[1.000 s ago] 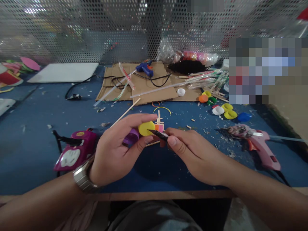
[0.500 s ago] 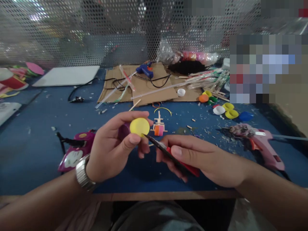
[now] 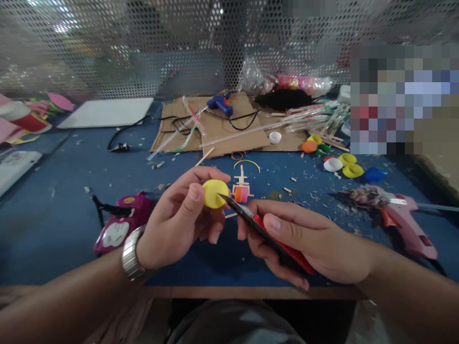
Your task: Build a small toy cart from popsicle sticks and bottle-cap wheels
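My left hand [image 3: 182,220] is closed around a yellow bottle cap [image 3: 213,195], its flat round face turned up toward me. In my right hand [image 3: 304,239] is a red and black utility knife [image 3: 283,248]. The dark pointed tip of its blade touches the cap's face near the middle. Just behind the hands lies a small frame of wooden sticks [image 3: 241,179] with an orange and a pink bottle cap [image 3: 241,194] set in it.
A pink glue gun [image 3: 409,220] lies at the right, below several loose bottle caps [image 3: 353,170]. A blue glue gun [image 3: 220,103] rests on cardboard [image 3: 236,136] at the back. Left of my left hand is a magenta plastic object [image 3: 125,220]. Shavings litter the blue table [image 3: 71,191].
The knife tip has shifted from the cap's lower edge toward the middle of its face. My left thumb has lifted to the cap's left side, and the cap is tilted a little differently.
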Motion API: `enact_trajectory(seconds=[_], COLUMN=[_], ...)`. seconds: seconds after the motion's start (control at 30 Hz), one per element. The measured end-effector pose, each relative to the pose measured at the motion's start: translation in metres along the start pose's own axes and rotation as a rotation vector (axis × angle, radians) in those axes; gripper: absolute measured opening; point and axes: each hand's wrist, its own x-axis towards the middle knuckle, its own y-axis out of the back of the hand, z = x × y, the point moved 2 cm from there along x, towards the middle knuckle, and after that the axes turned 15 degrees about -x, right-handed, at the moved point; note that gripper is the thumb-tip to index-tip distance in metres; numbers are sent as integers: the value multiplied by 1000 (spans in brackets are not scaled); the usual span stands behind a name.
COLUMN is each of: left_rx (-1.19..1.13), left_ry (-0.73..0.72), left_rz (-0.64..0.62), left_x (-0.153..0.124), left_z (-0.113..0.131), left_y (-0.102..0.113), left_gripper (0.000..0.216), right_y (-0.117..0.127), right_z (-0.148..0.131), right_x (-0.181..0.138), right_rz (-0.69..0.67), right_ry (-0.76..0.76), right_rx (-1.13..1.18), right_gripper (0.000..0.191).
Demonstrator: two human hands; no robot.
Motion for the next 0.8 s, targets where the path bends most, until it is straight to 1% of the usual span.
enact_trajectory(seconds=[0.2,0.37,0.47,0.67,0.8], left_rx=[26,32,52,135,206], left_ry=[-40,-18,-7,-34,-63], left_rz=[4,46,64,137,163], left_x=[2,2,0,2,3], left_z=[1,1,1,2,2], left_y=[-1,0,1,0,-1], left_gripper=[41,44,46,48,48], right_y=[-1,1,0,-1,1], right_z=[0,-1,-2,-2,-4], right_x=[-2,-2,-2,-6,-7], right_rz=[8,23,41,108,138], right_ry=[-21,-48,-38,-23,-22], right_rx=[-14,-92,-141,-323,-492], right_gripper=[41,42,43,43,41])
